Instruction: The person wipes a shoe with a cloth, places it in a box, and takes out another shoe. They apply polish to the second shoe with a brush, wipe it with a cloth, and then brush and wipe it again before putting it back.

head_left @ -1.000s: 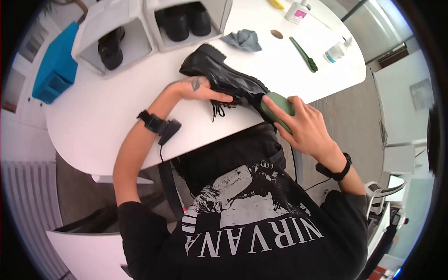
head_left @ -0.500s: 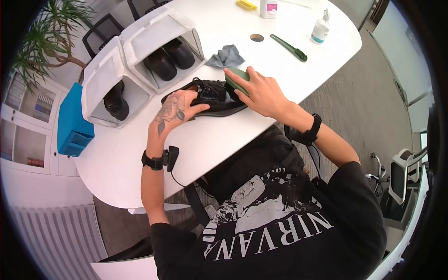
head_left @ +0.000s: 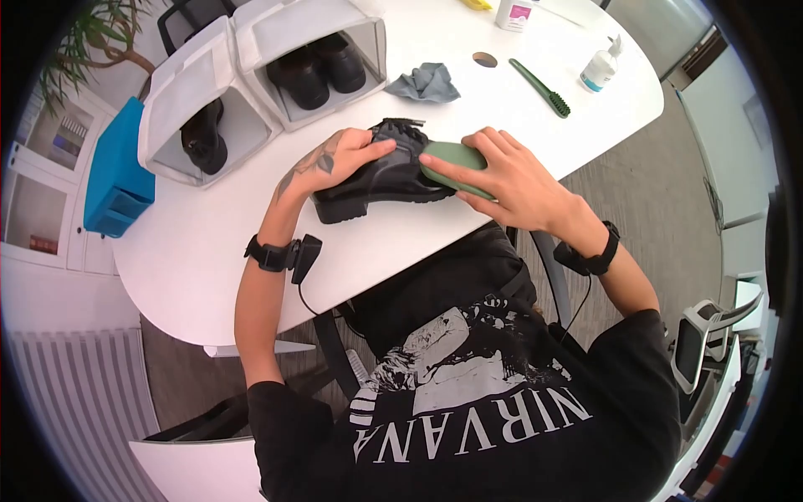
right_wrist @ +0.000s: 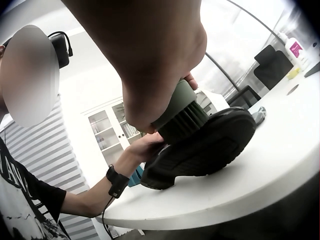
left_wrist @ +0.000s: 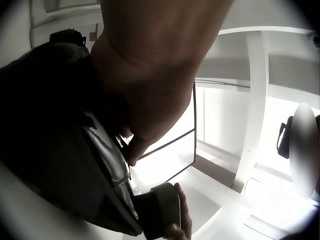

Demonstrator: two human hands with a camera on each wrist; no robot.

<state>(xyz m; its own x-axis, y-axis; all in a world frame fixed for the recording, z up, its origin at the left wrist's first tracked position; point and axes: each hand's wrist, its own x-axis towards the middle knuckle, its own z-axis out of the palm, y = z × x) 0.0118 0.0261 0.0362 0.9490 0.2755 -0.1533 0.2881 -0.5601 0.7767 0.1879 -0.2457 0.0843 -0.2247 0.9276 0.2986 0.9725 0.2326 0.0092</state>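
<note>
A black lace-up shoe (head_left: pixel 385 180) is held over the white table, its heel toward the left and its side facing the camera. The left hand (head_left: pixel 335 161) grips it at the ankle opening, thumb over the upper. Around a green brush (head_left: pixel 456 166) curl the fingers of the right hand (head_left: pixel 523 186); the brush lies against the toe. In the right wrist view the dark bristles of the brush (right_wrist: pixel 182 117) touch the shoe (right_wrist: pixel 205 145), whose sole shows. The left wrist view has the shoe (left_wrist: pixel 107 160) dark and close, with the brush (left_wrist: pixel 165 207) at its tip.
Two white shoe boxes (head_left: pixel 251 63) with dark shoes stand at the back left, beside a blue box (head_left: pixel 124 171). Behind the shoe lies a grey-blue cloth (head_left: pixel 427 84). Farther right are a green long-handled brush (head_left: pixel 539 88), a spray bottle (head_left: pixel 600 69) and a pink-labelled bottle (head_left: pixel 514 14).
The shoe has been turned over and about by the left hand, from upright to side-on, with its heel now nearer the body. The right hand and brush have stayed at the toe end.
</note>
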